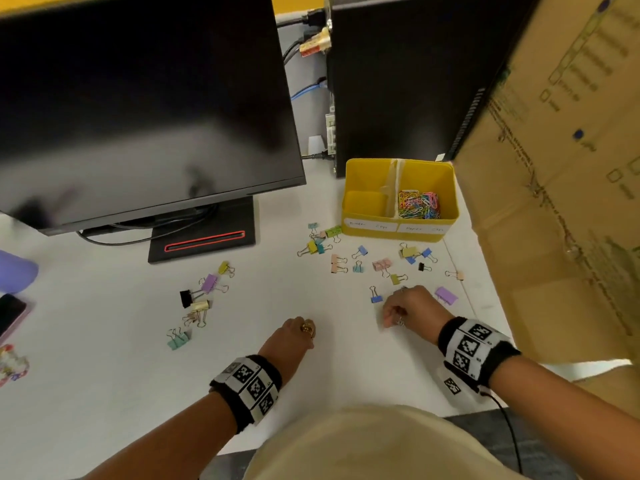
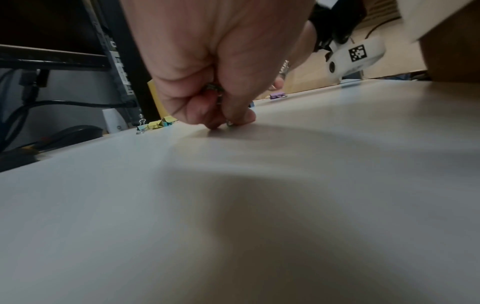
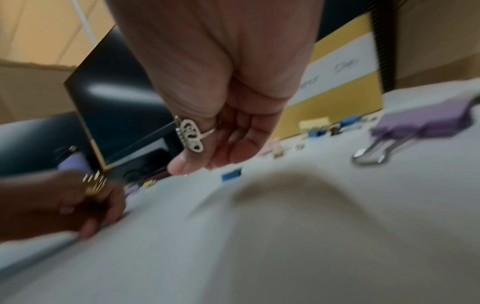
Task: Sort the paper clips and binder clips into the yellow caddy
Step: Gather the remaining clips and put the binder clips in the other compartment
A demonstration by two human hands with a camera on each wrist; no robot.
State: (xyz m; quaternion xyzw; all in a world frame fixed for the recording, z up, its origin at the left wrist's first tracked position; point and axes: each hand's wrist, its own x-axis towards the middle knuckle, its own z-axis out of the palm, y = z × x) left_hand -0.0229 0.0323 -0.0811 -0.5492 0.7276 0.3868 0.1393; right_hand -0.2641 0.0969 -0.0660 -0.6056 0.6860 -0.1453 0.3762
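The yellow caddy (image 1: 356, 174) stands at the back right of the white desk. Its right compartment holds coloured paper clips (image 1: 419, 204); the left one shows only its yellow floor. Several coloured binder clips (image 1: 382, 265) lie scattered in front of it, and another group (image 1: 199, 299) lies to the left. My left hand (image 1: 304, 332) is down on the desk, thumb and finger pinching a small paper clip (image 2: 230, 123). My right hand (image 1: 394, 313) hovers with loosely curled fingers (image 3: 233, 144) holding nothing visible, between a blue binder clip (image 1: 375, 297) and a purple one (image 1: 446, 295).
A black monitor (image 1: 138, 98) on its stand (image 1: 202, 233) fills the back left. A black computer tower (image 1: 398, 81) rises behind the caddy. A large cardboard box (image 1: 554, 168) walls the right side. A phone (image 1: 10, 313) lies at the left edge.
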